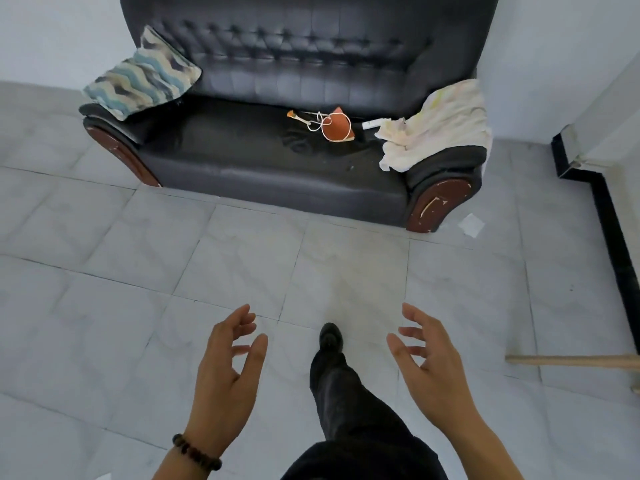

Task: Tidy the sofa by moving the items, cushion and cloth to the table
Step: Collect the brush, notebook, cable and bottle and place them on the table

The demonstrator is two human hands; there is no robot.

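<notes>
Nothing is judged moved yet. The cushion (pixel 142 77) is propped on the left armrest of the sofa (pixel 277 164), the cloth (pixel 440 123) is draped over the right one, and an orange item (pixel 336 128), a brush (pixel 297 117) and a white tube (pixel 370 125) are left on the seat. The left hand (pixel 225 372) and right hand (pixel 433 372) are held empty, fingers loosely spread. No desk is seen, only pale tiled floor (pixel 138 271) and white walls (pixel 52 36).

The left hand (pixel 225 372) and right hand (pixel 433 372) are held empty at 6 o'clock, fingers loosely spread. The sofa (pixel 242 157) is positioned at 12 o'clock. The cushion (pixel 142 74) is propped at 10 o'clock and the cloth (pixel 443 123) is draped at 2 o'clock.
</notes>
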